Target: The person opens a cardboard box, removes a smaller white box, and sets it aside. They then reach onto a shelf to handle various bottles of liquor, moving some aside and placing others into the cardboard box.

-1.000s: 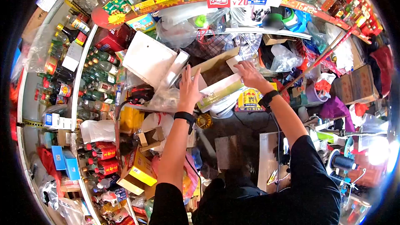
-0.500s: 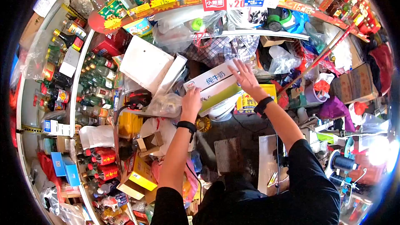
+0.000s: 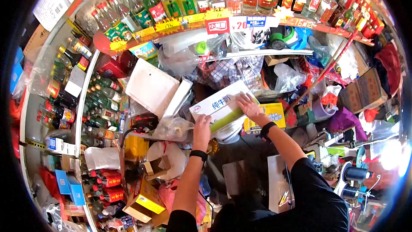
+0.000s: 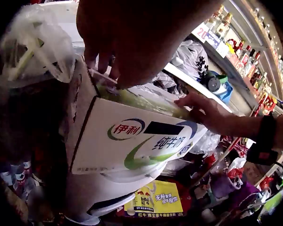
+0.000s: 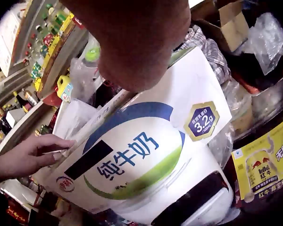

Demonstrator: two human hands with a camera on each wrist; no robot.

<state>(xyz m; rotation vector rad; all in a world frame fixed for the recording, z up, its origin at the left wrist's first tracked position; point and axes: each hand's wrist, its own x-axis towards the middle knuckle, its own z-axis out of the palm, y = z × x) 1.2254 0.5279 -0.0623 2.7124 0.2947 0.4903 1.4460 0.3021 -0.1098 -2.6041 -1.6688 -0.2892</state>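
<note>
A white and green milk carton lies tilted across the middle of the head view, its lid flaps closed over the top. The left hand touches its near left end, fingertips at the edge. On the carton's right part rests the right hand, fingers spread and fairly straight. The left wrist view shows the carton's printed side with the left hand over the top edge. In the right wrist view the left hand touches the carton's far end; the right hand's fingertips are hidden.
Under the carton is a white round object. A yellow drink box stands to its right, a white foam lid and a clear plastic bag to its left. Bottles line the shelves at the left and back; a stick slants at the right.
The carton was open a second ago; its top flaps have since come down. Both hands shifted over it, the right hand moving from the far edge onto the top. The head view has tilted upward.
</note>
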